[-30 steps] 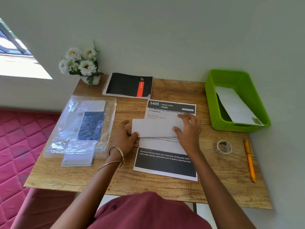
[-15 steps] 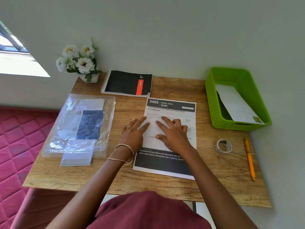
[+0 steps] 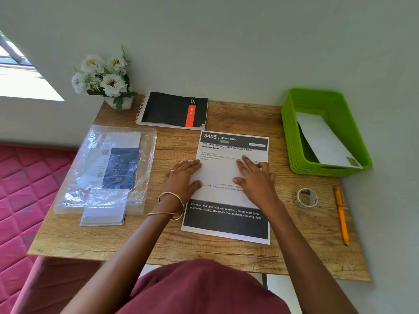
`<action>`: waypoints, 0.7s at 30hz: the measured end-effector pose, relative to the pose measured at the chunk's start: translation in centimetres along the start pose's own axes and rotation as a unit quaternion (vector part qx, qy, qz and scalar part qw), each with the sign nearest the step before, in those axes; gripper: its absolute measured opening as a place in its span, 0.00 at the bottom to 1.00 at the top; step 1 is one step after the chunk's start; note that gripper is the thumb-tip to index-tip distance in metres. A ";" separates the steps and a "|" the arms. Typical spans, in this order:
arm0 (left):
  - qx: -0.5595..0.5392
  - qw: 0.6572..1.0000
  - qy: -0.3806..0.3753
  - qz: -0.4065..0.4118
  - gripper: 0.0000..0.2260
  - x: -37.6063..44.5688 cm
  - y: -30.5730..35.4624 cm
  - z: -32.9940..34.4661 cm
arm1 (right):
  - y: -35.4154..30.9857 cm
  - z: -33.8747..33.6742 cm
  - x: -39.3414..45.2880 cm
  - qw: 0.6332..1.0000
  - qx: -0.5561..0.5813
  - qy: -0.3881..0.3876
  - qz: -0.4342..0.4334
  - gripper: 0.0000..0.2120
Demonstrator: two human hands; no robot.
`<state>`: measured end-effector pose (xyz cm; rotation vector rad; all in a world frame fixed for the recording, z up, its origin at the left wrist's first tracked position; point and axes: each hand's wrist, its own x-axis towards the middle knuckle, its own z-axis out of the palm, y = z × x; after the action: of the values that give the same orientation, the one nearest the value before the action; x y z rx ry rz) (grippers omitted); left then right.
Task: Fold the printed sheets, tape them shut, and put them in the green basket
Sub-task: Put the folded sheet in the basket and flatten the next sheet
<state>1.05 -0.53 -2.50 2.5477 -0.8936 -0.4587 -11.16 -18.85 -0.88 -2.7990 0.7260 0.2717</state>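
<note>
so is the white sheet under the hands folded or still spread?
Folded. The white sheet is a short blank strip lying on the flat printed sheet, pressed by the left hand and right hand. No tape visible on it.

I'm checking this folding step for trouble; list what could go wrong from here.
1. Both hands, left hand and right hand, press flat on a folded white sheet lying on the printed sheet; letting go may let it spring open.
2. The tape roll sits off to the right, so fetching it likely frees one hand.
</note>
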 end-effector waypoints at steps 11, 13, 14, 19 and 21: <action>0.095 0.989 -0.095 0.059 0.32 0.8 -0.7 -2.6 | 0.5 -0.5 0.2 1.000 0.000 -0.018 0.016 0.29; 0.109 0.984 -0.119 0.076 0.33 0.9 -1.1 -3.4 | 0.8 -0.9 0.3 0.999 0.000 -0.035 0.004 0.32; 0.120 0.981 -0.125 0.086 0.32 0.9 -1.3 -3.7 | 1.0 -1.1 0.4 0.999 -0.002 -0.044 -0.004 0.34; 0.234 0.950 -0.146 0.146 0.28 1.1 -0.7 -4.4 | 1.2 -1.5 0.8 0.996 -0.049 -0.057 -0.044 0.37; 0.258 0.941 -0.154 0.156 0.27 1.1 -0.5 -4.6 | 1.4 -1.7 0.9 0.993 -0.072 -0.053 -0.071 0.37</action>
<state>4.08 0.28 1.08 2.7450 -1.7006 -0.5957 -10.84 -20.90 0.27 -2.9264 0.4986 0.4582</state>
